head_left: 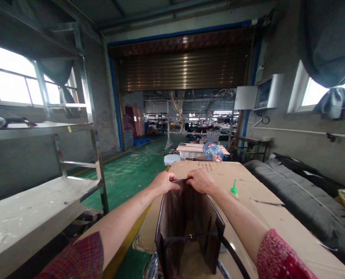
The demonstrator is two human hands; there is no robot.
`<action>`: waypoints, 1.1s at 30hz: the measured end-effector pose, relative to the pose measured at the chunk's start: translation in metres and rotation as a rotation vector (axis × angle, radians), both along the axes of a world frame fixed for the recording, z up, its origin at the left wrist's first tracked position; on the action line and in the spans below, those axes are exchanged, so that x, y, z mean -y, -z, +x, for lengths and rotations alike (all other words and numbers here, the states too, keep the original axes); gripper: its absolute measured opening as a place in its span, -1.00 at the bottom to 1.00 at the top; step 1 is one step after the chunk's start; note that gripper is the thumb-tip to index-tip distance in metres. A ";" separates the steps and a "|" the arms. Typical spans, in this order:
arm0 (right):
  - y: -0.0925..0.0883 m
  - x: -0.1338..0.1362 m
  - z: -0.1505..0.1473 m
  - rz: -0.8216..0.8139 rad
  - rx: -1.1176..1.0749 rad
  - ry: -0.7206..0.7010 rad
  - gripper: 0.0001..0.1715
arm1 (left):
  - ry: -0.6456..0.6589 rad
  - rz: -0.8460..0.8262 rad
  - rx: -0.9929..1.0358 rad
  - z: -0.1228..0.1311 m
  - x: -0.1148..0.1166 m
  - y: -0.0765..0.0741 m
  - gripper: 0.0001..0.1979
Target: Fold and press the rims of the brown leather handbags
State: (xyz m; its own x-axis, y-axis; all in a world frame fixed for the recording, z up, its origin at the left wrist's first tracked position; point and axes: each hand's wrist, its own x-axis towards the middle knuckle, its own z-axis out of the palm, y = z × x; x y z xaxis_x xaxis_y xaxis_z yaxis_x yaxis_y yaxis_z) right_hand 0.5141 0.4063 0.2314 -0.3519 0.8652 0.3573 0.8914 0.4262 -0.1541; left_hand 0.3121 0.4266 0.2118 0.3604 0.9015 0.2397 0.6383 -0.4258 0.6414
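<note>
Bag [175, 213] extends, rim pinched, below left hand [163, 183] and right hand [202, 181].

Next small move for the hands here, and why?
Probably slide the left hand and right hand a little apart along the far top edge of the dark bag, keeping a light pinch. Both hold that edge close together, and the bag's top is open, so a wider grip should steady it better.
</note>
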 end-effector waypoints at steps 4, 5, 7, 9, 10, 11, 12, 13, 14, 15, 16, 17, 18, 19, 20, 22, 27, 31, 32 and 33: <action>0.002 0.000 0.000 0.017 0.005 -0.005 -0.80 | -0.027 0.095 -0.157 -0.001 0.005 -0.008 -0.80; 0.002 0.000 -0.001 0.020 0.008 -0.003 -0.79 | -0.023 0.109 -0.184 -0.001 0.007 -0.010 -0.81; 0.002 0.001 -0.002 0.027 0.014 0.005 -0.79 | -0.015 0.136 -0.209 -0.001 0.011 -0.013 -0.83; 0.002 0.001 -0.003 0.032 0.023 0.008 -0.79 | -0.030 0.175 -0.215 -0.001 0.013 -0.014 -0.82; 0.002 0.002 -0.003 0.034 0.030 0.008 -0.79 | -0.044 0.199 -0.220 0.000 0.014 -0.013 -0.81; 0.002 0.003 -0.004 0.037 0.038 0.006 -0.79 | -0.056 0.225 -0.231 0.000 0.015 -0.013 -0.79; 0.002 0.003 -0.005 0.038 0.048 0.005 -0.79 | -0.063 0.253 -0.245 0.001 0.015 -0.013 -0.78; 0.002 0.004 -0.005 0.040 0.058 0.006 -0.79 | -0.066 0.277 -0.262 0.002 0.015 -0.013 -0.79; 0.001 0.005 -0.006 0.041 0.070 0.008 -0.78 | -0.069 0.296 -0.281 0.003 0.015 -0.012 -0.80; 0.000 0.006 -0.006 0.043 0.084 0.013 -0.77 | -0.073 0.310 -0.298 0.003 0.015 -0.013 -0.82; -0.001 0.006 -0.006 0.044 0.099 0.017 -0.75 | -0.078 0.320 -0.313 0.004 0.015 -0.013 -0.83; -0.003 0.006 -0.006 0.045 0.116 0.016 -0.73 | -0.081 0.325 -0.326 0.005 0.015 -0.014 -0.84; -0.005 0.007 -0.006 0.046 0.135 0.007 -0.71 | -0.075 0.331 -0.339 0.006 0.015 -0.014 -0.85; -0.007 0.006 -0.006 0.046 0.157 -0.014 -0.71 | -0.058 0.339 -0.353 0.007 0.016 -0.015 -0.86; -0.009 0.006 -0.006 0.043 0.181 -0.045 -0.71 | -0.033 0.354 -0.365 0.008 0.016 -0.016 -0.86; -0.012 0.005 -0.007 0.035 0.231 -0.120 -0.75 | 0.020 0.383 -0.382 0.010 0.018 -0.018 -0.86; -0.018 0.009 -0.010 0.029 0.325 -0.207 -0.78 | 0.082 0.344 -0.287 0.018 0.030 -0.024 -0.80; -0.033 0.027 0.013 0.103 0.283 -0.249 -0.80 | 0.126 0.194 0.095 0.007 0.046 -0.035 -0.68; -0.038 0.032 0.024 0.138 0.210 -0.271 -0.81 | 0.105 0.178 0.224 0.000 0.049 -0.037 -0.64; -0.041 0.038 0.037 0.179 0.102 -0.301 -0.81 | 0.060 0.175 0.342 -0.009 0.053 -0.038 -0.60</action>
